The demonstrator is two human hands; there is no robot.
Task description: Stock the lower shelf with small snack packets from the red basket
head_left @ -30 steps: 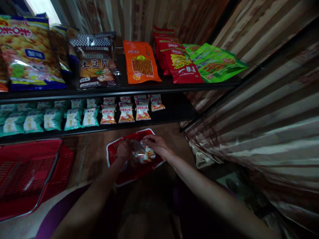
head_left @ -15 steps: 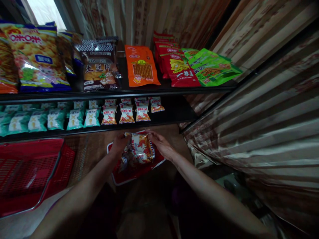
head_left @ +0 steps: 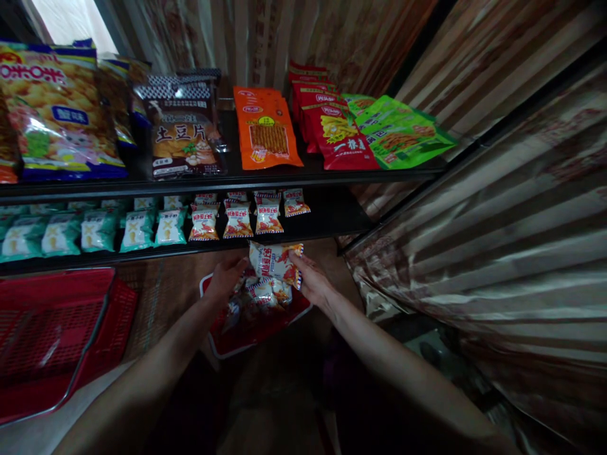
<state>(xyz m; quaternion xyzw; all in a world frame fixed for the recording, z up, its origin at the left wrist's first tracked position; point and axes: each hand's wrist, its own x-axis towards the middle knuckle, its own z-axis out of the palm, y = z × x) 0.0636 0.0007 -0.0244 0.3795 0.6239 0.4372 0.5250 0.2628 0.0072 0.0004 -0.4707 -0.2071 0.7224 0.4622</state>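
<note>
My right hand pinches the right end of a small white-and-orange snack bag, raised over a red basket with a pale rim. At the bag's left edge, my left hand has its fingers curled in; whether it grips this bag or another beneath is hidden. More snack bags of the same kind lie in the basket under both hands. Ahead on the lower shelf, matching snack bags stand in short rows.
Green-and-white packets line the lower shelf's left. Larger bags fill the upper shelf, including a brown chip bag, an orange packet and green packets. Another red basket stands at left; a patterned curtain hangs at right.
The snack bag in my right hand has risen and turned flat, its printed front now showing. Other bags have come into sight beneath it. The view has shifted slightly.
</note>
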